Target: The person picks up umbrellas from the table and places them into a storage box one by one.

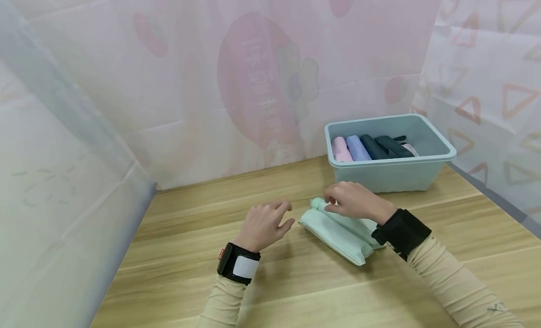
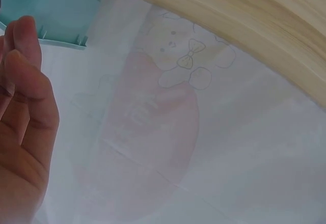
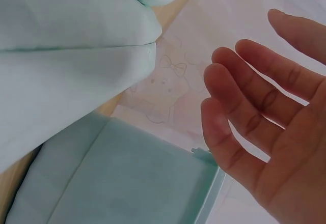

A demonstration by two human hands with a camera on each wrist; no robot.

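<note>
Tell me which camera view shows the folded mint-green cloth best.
The head view: the whole mint-green cloth lies folded on the wooden table, the right hand over its far end, the left hand beside it. The right wrist view shows only a close-up of its folds. The left wrist view shows none of it.

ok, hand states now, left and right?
Left hand: open, holding nothing.
Right hand: open over the mint cloth; contact cannot be told.
</note>
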